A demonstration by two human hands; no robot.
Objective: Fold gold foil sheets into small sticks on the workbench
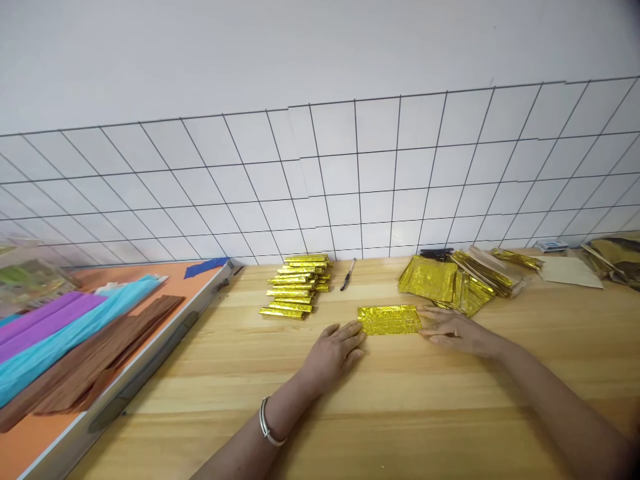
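Note:
A flat strip of gold foil paper [390, 320] lies on the wooden table between my hands. My left hand [334, 353] rests palm down at its left end, fingers stretched out. At the right end, my right hand [453, 332] touches the strip with its fingers spread. Neither hand grips anything. Several narrow folded gold strips [293, 293] are stacked to the left, beyond my left hand. Just beyond my right hand is a fanned pile of gold foil sheets [433, 279].
A pen [347, 275] lies near the tiled wall [377, 173]. At the left, an orange surface with a raised edge carries brown [95, 360], blue and purple crepe paper. More gold sheets and a pale sheet [570, 272] lie at the back right.

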